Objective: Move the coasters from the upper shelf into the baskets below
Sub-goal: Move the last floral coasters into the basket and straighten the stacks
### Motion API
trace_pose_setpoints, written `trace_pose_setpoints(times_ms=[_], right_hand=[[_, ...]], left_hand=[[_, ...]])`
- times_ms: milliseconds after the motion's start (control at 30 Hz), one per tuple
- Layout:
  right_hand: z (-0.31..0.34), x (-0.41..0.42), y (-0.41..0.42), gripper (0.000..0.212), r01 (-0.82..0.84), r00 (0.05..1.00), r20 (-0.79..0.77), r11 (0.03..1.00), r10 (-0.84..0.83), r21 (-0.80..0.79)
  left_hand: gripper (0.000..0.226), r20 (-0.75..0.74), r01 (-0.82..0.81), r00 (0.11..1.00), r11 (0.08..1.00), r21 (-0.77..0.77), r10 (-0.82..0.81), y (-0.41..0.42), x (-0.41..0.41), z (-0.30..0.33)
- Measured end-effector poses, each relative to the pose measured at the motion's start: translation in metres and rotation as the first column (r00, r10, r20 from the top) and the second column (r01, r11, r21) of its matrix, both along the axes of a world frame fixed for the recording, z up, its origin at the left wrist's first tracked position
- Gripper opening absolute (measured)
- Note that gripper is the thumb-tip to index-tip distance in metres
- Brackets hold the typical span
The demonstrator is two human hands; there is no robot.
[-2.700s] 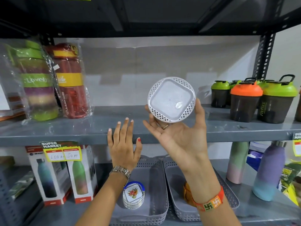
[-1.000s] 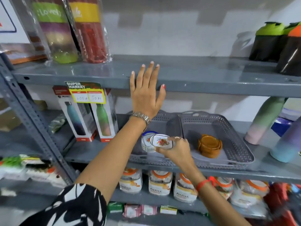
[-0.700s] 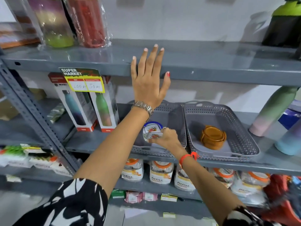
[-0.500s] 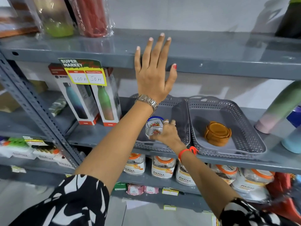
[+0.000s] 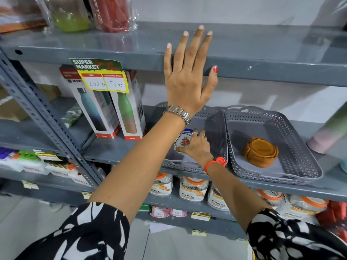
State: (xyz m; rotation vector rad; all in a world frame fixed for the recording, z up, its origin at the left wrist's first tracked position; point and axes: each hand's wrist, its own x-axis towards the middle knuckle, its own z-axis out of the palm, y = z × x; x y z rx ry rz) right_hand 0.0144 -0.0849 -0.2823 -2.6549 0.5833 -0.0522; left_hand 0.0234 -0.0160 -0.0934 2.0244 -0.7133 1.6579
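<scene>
We see two wrapped bottles, green (image 5: pixel 71 17) and red (image 5: pixel 112 14), at the top shelf's left end; a price tag (image 5: pixel 101 76) hangs from that shelf's front edge; behind it two boxed bottles (image 5: pixel 110 107) stand on the middle shelf, left of centre; jars (image 5: pixel 193 188) line the lower shelf; a pastel bottle (image 5: pixel 326 136) stands at the middle shelf's right edge.

Left arm raised and straight, left hand (image 5: pixel 187 79) flat with fingers spread and pointing up, right arm reaching forward and lower, right hand (image 5: pixel 197 147) palm down, fingers curled closed, patterned sleeves on both upper arms
</scene>
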Motion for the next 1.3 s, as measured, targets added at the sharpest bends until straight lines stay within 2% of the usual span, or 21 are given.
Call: trace_pose_setpoints(times_ms=[200,267,400,533,700,800,867,933,967,1000,1033,1067,1100,1133,1167,1200,1233,1267,1300], right_hand=[[-0.008,0.006,-0.004,0.109,-0.027,0.998,-0.064,0.995,0.021,-0.094],[-0.008,0.008,-0.008,0.112,-0.075,0.994,-0.088,0.996,0.07,-0.054],[-0.006,0.009,-0.015,0.115,-0.131,0.987,-0.078,0.984,0.142,0.123],[-0.005,0.013,-0.023,0.098,-0.116,0.993,0.013,0.988,0.115,0.103],[-0.009,0.016,-0.027,0.083,-0.139,0.99,0.015,0.988,0.138,0.071],[-0.013,0.016,-0.03,0.084,-0.111,0.994,0.035,0.975,0.106,0.193],[-0.012,0.015,-0.034,0.078,-0.042,0.998,0.057,0.917,0.021,0.397],[-0.01,0.012,-0.037,0.071,0.045,0.988,0.087,0.774,-0.129,0.631],[-0.011,0.01,-0.039,0.068,0.091,0.967,0.09,0.656,-0.236,0.749],[-0.011,0.008,-0.04,0.068,0.138,0.941,0.057,0.535,-0.332,0.834],[-0.012,0.006,-0.041,0.07,0.194,0.92,-0.005,0.444,-0.392,0.875],[-0.012,0.005,-0.043,0.07,0.25,0.91,-0.071,0.403,-0.409,0.881],[-0.013,0.004,-0.044,0.067,0.278,0.909,-0.112,0.383,-0.402,0.881],[-0.013,0.003,-0.043,0.063,0.286,0.912,-0.133,0.369,-0.389,0.885],[-0.014,0.004,-0.044,0.06,0.287,0.912,-0.145,0.345,-0.384,0.894],[-0.016,0.006,-0.044,0.057,0.285,0.913,-0.156,0.315,-0.376,0.905],[-0.017,0.007,-0.043,0.055,0.279,0.915,-0.164,0.287,-0.368,0.916],[-0.018,0.008,-0.043,0.055,0.279,0.914,-0.172,0.264,-0.367,0.923],[-0.019,0.008,-0.042,0.057,0.283,0.911,-0.179,0.246,-0.371,0.927]], left_hand=[[0.055,-0.031,0.027,0.999,1.0,0.016,-0.026,0.003,-0.003,0.001],[0.055,-0.049,0.04,0.998,0.999,0.026,-0.039,0.003,-0.005,0.001],[0.055,-0.079,0.085,0.994,0.995,0.049,-0.081,0.008,-0.007,0.0],[0.055,-0.083,0.108,0.992,0.989,0.104,-0.1,0.013,-0.006,-0.001],[0.056,-0.106,0.137,0.986,0.986,0.094,-0.127,0.013,-0.009,0.001],[0.057,-0.045,0.182,0.983,0.981,0.063,-0.179,0.016,-0.006,-0.005],[0.058,0.051,0.246,0.967,0.968,0.045,-0.248,0.024,-0.005,-0.027],[0.063,0.099,0.273,0.954,0.956,0.103,-0.283,0.038,-0.003,-0.061],[0.063,0.053,0.282,0.955,0.947,0.157,-0.293,0.046,0.001,-0.081],[0.059,-0.056,0.289,0.957,0.936,0.199,-0.284,0.054,0.006,-0.099],[0.053,-0.234,0.3,0.94,0.931,0.209,-0.25,0.059,0.012,-0.116],[0.049,-0.457,0.307,0.867,0.936,0.173,-0.2,0.062,0.018,-0.13],[0.046,-0.681,0.297,0.714,0.95,0.091,-0.158,0.061,0.024,-0.141],[0.045,-0.853,0.258,0.495,0.965,-0.039,-0.167,0.058,0.03,-0.151],[0.048,-0.941,0.184,0.248,0.965,-0.188,-0.231,0.052,0.036,-0.156],[0.053,-0.947,0.088,0.022,0.944,-0.317,-0.32,0.045,0.04,-0.159],[0.06,-0.903,-0.005,-0.149,0.914,-0.407,-0.403,0.038,0.045,-0.16],[0.067,-0.847,-0.074,-0.26,0.884,-0.462,-0.464,0.031,0.051,-0.162],[0.072,-0.799,-0.117,-0.331,0.863,-0.492,-0.501,0.025,0.055,-0.163]])
